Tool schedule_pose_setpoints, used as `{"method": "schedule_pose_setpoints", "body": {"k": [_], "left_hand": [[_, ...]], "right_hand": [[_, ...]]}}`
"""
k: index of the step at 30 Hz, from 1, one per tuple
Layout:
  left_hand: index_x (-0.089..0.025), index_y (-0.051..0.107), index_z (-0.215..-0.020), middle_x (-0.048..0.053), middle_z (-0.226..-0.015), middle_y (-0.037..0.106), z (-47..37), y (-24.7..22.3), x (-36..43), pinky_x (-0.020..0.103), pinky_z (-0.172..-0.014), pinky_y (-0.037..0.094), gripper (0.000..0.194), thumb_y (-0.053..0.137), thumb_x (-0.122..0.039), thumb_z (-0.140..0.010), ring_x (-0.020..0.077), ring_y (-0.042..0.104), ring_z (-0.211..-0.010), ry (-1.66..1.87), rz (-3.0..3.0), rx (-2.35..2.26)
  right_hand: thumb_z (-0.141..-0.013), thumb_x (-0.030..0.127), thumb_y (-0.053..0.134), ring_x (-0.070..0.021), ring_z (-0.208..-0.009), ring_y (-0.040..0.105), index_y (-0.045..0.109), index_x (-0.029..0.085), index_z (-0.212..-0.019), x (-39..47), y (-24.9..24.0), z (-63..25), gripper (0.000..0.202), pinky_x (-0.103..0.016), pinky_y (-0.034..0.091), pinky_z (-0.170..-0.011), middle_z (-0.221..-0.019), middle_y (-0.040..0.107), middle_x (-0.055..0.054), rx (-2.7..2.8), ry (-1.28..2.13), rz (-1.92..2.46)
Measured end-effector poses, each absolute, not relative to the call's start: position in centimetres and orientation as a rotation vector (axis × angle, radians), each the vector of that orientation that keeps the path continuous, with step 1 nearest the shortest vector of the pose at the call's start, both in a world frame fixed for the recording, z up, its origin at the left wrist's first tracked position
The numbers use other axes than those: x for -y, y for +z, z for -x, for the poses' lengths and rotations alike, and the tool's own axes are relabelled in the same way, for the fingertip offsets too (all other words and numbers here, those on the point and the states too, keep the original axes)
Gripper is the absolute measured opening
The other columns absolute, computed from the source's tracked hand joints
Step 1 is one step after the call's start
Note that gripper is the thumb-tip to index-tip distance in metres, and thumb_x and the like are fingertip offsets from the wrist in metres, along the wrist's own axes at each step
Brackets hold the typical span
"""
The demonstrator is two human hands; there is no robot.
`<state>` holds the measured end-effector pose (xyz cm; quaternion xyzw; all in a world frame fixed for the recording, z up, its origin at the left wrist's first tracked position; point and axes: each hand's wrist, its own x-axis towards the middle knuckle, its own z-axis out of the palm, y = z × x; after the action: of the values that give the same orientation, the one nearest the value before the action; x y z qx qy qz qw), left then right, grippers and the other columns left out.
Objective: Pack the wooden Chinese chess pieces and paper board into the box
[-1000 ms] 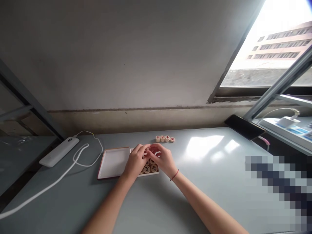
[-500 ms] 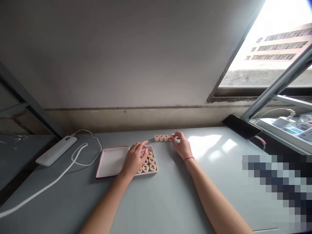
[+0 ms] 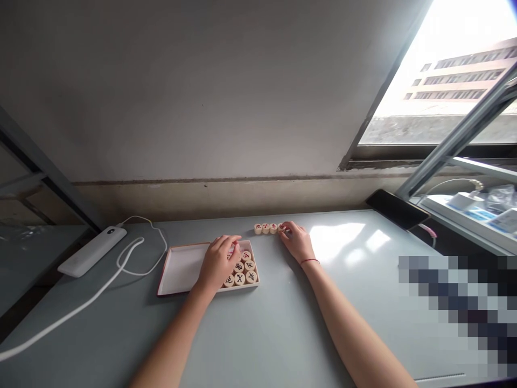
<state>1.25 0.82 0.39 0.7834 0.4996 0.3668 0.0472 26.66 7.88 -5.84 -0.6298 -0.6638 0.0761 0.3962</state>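
Toward the back of the desk stands a row of round Chinese chess pieces point(image 3: 265, 228) with red characters. My right hand point(image 3: 298, 242) has its fingers around the chess piece point(image 3: 281, 228) at the row's right end, partly covering it. To the left, my left hand point(image 3: 220, 261) hovers over a shallow box point(image 3: 259, 284), thumb and fingers apart, holding nothing I can see. Inside the box lie several more chess pieces point(image 3: 239, 278), with black or red characters; my left hand hides some of them. The box's lid point(image 3: 183, 269) lies open on its left side.
A white power bank point(image 3: 93, 250) with a white cable point(image 3: 95, 299) rests at the left. A dark phone-like slab point(image 3: 398, 209) leans near a metal frame point(image 3: 440, 161) at the right. A white tray point(image 3: 464, 215) of small items stands beyond it. Behind the desk is a wall point(image 3: 202, 196).
My right hand has lowered the chess piece it holds onto the right end of the row and shifted slightly left. The left hand stays over the box. The view has shifted slightly.
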Motion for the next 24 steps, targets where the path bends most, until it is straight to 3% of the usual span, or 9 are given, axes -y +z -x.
{"method": "schedule_pose_setpoints", "body": {"k": [6, 10, 13, 19, 24], "left_hand": [[-0.021, 0.062, -0.093, 0.003, -0.089, 0.068, -0.5, 1.1, -1.2, 0.031, -0.08, 0.047, 0.022, 0.04, -0.019, -0.089, 0.0179, 0.061, -0.085, 0.979, -2.407, -1.602], [-0.021, 0.065, -0.082, 0.003, -0.083, 0.068, 1.3, 1.3, -1.8, 0.03, -0.074, 0.046, 0.023, 0.043, -0.018, -0.085, 0.0196, 0.061, -0.08, 0.748, -2.416, -1.69], [-0.02, 0.067, -0.07, 0.005, -0.075, 0.064, 2.5, 1.3, -2.0, 0.032, -0.07, 0.044, 0.027, 0.043, -0.021, -0.083, 0.022, 0.059, -0.076, 0.566, -2.408, -1.773], [-0.021, 0.065, -0.06, 0.005, -0.074, 0.061, 2.7, 2.0, -1.4, 0.031, -0.069, 0.042, 0.036, 0.038, -0.024, -0.085, 0.021, 0.058, -0.075, 0.352, -2.379, -1.808], [-0.021, 0.066, -0.067, 0.007, -0.081, 0.064, 2.2, 2.2, -1.1, 0.034, -0.074, 0.042, 0.033, 0.037, -0.021, -0.084, 0.0236, 0.058, -0.082, 0.321, -2.347, -1.808]], "right_hand": [[-0.08, 0.032, 0.048, -0.0215, -0.084, 0.056, 0.061, 0.019, -0.099, -7.0, -4.2, -25.9, 0.027, -0.038, 0.044, -0.08, -0.1, 0.064, -0.011, 1.608, 0.178, 1.555], [-0.089, 0.039, 0.042, -0.0154, -0.063, 0.058, 0.062, 0.021, -0.105, -5.5, -2.6, -23.5, 0.031, -0.027, 0.046, -0.061, -0.075, 0.066, -0.002, 1.748, 0.412, 1.42], [-0.093, 0.043, 0.037, -0.0141, -0.058, 0.059, 0.064, 0.022, -0.107, -4.3, -1.9, -21.3, 0.037, -0.024, 0.043, -0.054, -0.073, 0.067, -0.002, 1.967, 0.656, 1.278], [-0.092, 0.046, 0.04, -0.013, -0.05, 0.052, 0.068, 0.022, -0.096, -3.1, -1.8, -19.4, 0.037, -0.024, 0.035, -0.05, -0.069, 0.067, -0.002, 2.078, 0.62, 1.31], [-0.091, 0.047, 0.04, -0.0125, -0.048, 0.051, 0.068, 0.023, -0.096, -2.9, -1.6, -19.0, 0.037, -0.023, 0.034, -0.048, -0.065, 0.065, -0.001, 2.071, 0.592, 1.35]]}}
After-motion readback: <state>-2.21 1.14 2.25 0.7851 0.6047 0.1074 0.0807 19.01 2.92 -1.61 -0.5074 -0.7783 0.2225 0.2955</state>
